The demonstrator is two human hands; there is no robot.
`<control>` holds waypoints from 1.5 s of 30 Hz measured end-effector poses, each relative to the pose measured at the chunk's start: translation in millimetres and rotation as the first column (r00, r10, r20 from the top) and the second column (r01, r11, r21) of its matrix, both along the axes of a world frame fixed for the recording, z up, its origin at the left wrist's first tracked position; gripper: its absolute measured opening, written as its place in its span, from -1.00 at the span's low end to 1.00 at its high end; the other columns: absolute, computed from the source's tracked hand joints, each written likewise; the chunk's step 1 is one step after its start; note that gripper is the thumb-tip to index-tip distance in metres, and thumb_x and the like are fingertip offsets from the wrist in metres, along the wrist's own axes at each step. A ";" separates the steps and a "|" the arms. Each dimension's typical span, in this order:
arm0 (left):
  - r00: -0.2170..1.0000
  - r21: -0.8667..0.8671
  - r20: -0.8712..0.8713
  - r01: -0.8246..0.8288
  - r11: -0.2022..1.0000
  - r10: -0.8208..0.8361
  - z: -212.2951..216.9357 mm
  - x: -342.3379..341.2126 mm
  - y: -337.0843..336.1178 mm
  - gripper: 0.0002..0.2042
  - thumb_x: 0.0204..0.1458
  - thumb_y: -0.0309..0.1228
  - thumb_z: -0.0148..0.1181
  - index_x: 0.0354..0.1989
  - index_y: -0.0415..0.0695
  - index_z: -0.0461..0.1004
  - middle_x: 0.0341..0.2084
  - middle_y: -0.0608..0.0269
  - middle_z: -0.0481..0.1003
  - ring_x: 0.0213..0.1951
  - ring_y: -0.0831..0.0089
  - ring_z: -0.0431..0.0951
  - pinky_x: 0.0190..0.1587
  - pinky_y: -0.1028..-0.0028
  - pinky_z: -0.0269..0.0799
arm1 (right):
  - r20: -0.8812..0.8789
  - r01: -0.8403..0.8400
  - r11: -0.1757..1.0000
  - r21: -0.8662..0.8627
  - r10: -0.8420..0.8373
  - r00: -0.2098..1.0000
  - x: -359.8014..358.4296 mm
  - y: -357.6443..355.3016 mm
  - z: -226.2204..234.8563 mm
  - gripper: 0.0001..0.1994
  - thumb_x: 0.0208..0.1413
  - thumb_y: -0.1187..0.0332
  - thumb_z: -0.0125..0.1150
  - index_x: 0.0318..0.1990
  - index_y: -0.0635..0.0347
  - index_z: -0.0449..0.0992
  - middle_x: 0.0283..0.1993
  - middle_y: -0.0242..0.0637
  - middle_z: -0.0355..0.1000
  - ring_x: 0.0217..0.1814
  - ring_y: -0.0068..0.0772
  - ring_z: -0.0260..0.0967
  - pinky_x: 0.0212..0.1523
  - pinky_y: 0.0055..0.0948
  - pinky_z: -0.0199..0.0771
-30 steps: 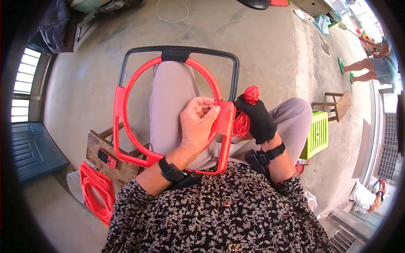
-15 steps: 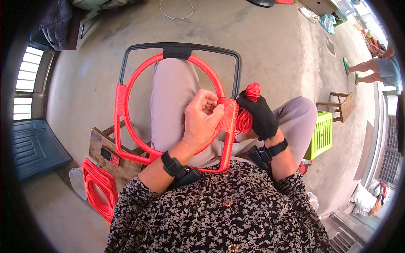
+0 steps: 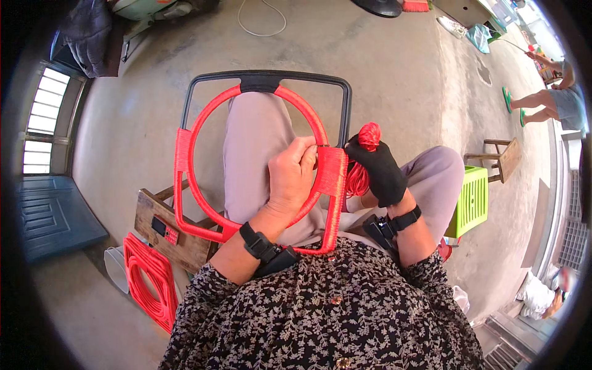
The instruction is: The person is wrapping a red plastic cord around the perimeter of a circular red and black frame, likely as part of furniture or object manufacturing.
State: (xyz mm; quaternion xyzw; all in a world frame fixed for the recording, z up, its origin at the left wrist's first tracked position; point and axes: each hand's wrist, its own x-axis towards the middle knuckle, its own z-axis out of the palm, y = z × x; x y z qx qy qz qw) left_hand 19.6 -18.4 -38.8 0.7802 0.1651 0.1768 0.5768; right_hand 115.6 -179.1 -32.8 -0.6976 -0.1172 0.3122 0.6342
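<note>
A squarish frame with a round ring inside it (image 3: 198, 132) rests over my lap. Red cord is wound around its ring and lower part; its far bar (image 3: 203, 76) is bare dark metal. A wide red wrapped band (image 3: 331, 172) joins ring and frame on the right. My left hand (image 3: 290, 176), bare, pinches at the ring just left of that band; whether a strand is between the fingertips is hidden. My right hand (image 3: 383, 176), in a black glove, closes around a bundle of red cord (image 3: 369, 137) beside the frame's right bar. Loose loops hang below its fingers.
At left, a wooden stool (image 3: 143, 213) bears a red phone (image 3: 165, 229). Several red-wound frames (image 3: 151, 283) lean by a white bucket (image 3: 115, 268). To the right stand a green plastic crate (image 3: 472, 200) and a wooden stool (image 3: 509, 160). Another person (image 3: 567, 102) is farther right.
The frame has shifted slightly down in view. My left fingers have drawn in closer against the ring, with the hand turned a little. My right hand keeps its hold on the cord.
</note>
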 end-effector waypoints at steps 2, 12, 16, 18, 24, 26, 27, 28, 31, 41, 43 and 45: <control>1.000 0.183 0.005 -0.004 0.983 0.003 1.3 0.5 1.3 -0.90 0.11 -0.54 0.09 -0.23 -0.25 0.48 -0.61 0.20 0.50 -0.53 0.58 0.51 -0.47 0.51 0.39 | -0.008 0.008 1.000 -0.004 -0.008 1.000 -0.2 0.2 -1.2 -0.79 0.05 0.29 0.19 -0.35 0.29 0.48 -0.43 -0.35 0.45 -0.36 -0.56 0.39 -0.27 -0.48 0.39; 0.997 -0.340 -0.011 0.068 0.938 -0.077 -3.0 5.4 0.7 -0.88 0.15 -0.47 0.05 -0.26 -0.25 0.47 -0.53 0.27 0.53 -0.47 0.54 0.54 -0.42 0.52 0.43 | -0.024 -0.059 0.997 -0.040 0.058 0.998 1.2 -7.4 6.4 -0.78 0.12 0.28 0.13 -0.27 0.29 0.48 -0.36 -0.36 0.43 -0.30 -0.54 0.37 -0.20 -0.50 0.37; 0.973 -0.782 0.017 0.155 0.603 -0.228 -16.0 -2.2 7.1 -0.83 0.20 -0.39 -0.01 -0.25 -0.23 0.46 -0.38 0.35 0.52 -0.37 0.60 0.53 -0.30 0.58 0.44 | -0.181 0.020 1.000 -0.007 -0.021 0.983 8.2 -21.9 11.3 -0.74 0.15 0.27 0.11 -0.18 0.31 0.50 -0.29 -0.30 0.48 -0.28 -0.53 0.39 -0.17 -0.50 0.38; 0.969 -0.838 0.026 0.155 0.523 -0.245 -8.8 0.8 3.5 -0.82 0.21 -0.38 -0.01 -0.20 -0.23 0.45 -0.36 0.28 0.53 -0.34 0.54 0.54 -0.25 0.55 0.47 | -0.062 0.226 0.940 0.254 -0.218 0.974 17.9 -60.8 8.3 -0.73 0.21 0.31 -0.05 -0.10 0.28 0.49 -0.16 -0.25 0.50 -0.27 -0.38 0.48 -0.24 -0.46 0.44; 0.930 -0.909 0.069 0.207 0.361 -0.360 16.4 1.6 5.7 -0.73 0.20 -0.37 -0.01 0.01 -0.22 0.38 -0.24 0.06 0.53 -0.21 0.31 0.58 -0.12 0.33 0.54 | -0.230 0.685 0.566 0.458 -0.669 0.706 27.1 -201.5 22.1 -0.69 0.26 0.11 -0.05 -0.25 0.19 0.43 -0.42 -0.43 0.36 -0.39 -0.53 0.28 -0.37 -0.56 0.28; 0.920 -0.910 0.089 0.231 0.345 -0.381 17.4 0.1 7.9 -0.72 0.20 -0.36 0.00 0.03 -0.20 0.37 -0.22 0.04 0.52 -0.19 0.29 0.58 -0.10 0.32 0.54 | -0.139 0.825 0.415 0.383 -0.857 0.496 34.3 -263.0 13.3 -0.71 0.24 0.09 -0.02 -0.37 0.10 0.38 -0.52 -0.49 0.23 -0.45 -0.51 0.22 -0.41 -0.53 0.24; 0.915 -0.914 0.093 0.235 0.331 -0.392 18.2 -1.0 8.5 -0.72 0.19 -0.35 0.02 0.03 -0.20 0.37 -0.21 0.04 0.52 -0.20 0.29 0.58 -0.09 0.30 0.54 | -0.124 0.823 0.417 0.384 -0.861 0.494 11.4 -349.1 -16.1 -0.71 0.24 0.09 -0.02 -0.37 0.10 0.38 -0.52 -0.49 0.23 -0.45 -0.51 0.22 -0.41 -0.53 0.24; 0.896 -0.922 0.107 0.252 0.294 -0.432 17.0 4.0 4.8 -0.71 0.19 -0.35 0.03 0.03 -0.20 0.36 -0.20 0.04 0.52 -0.20 0.29 0.58 -0.09 0.29 0.53 | -0.316 0.603 0.469 0.645 -0.555 0.770 34.5 -424.8 -32.9 -0.68 0.24 0.03 -0.06 -0.24 0.07 0.44 -0.27 -0.33 0.44 -0.25 -0.33 0.35 -0.13 -0.28 0.35; 0.894 -0.923 0.103 0.249 0.294 -0.435 8.5 1.6 15.2 -0.70 0.17 -0.35 0.07 0.02 -0.20 0.36 -0.21 0.06 0.52 -0.20 0.30 0.58 -0.10 0.33 0.53 | -0.224 0.631 0.468 0.618 -0.665 0.712 4.6 -481.0 -30.0 -0.61 0.18 -0.09 -0.04 -0.25 0.05 0.43 -0.28 -0.31 0.44 -0.17 -0.21 0.32 -0.08 -0.14 0.30; 0.765 -0.873 -0.082 0.254 0.417 -0.638 20.5 -2.4 15.5 -0.66 0.19 -0.20 0.03 -0.06 -0.24 0.37 -0.24 0.08 0.52 -0.22 0.31 0.58 -0.13 0.33 0.50 | 0.001 0.537 0.838 0.101 -0.539 0.842 -41.9 -233.8 61.2 -0.50 0.14 0.29 0.07 0.19 0.33 0.20 0.00 -0.11 0.42 -0.08 -0.27 0.43 -0.02 -0.27 0.43; 0.778 -0.917 -0.038 0.223 0.331 -0.627 23.8 9.3 16.6 -0.63 0.21 -0.15 -0.03 -0.06 -0.24 0.38 -0.23 0.09 0.52 -0.20 0.31 0.58 -0.10 0.32 0.48 | -0.060 0.309 0.950 -0.032 -0.311 0.949 -41.2 -180.3 54.4 -0.52 0.08 0.30 0.12 0.14 0.32 0.27 -0.03 -0.15 0.44 -0.10 -0.29 0.44 -0.02 -0.31 0.42; 0.801 -0.954 -0.003 0.178 0.242 -0.599 20.3 11.4 16.5 -0.60 0.23 -0.11 -0.09 -0.07 -0.25 0.38 -0.23 0.09 0.53 -0.19 0.32 0.57 -0.06 0.30 0.46 | -0.054 -0.021 0.972 -0.236 0.008 0.998 -39.2 -122.2 52.0 -0.58 0.05 0.28 0.19 0.03 0.32 0.38 -0.13 -0.17 0.48 -0.13 -0.31 0.46 -0.07 -0.36 0.43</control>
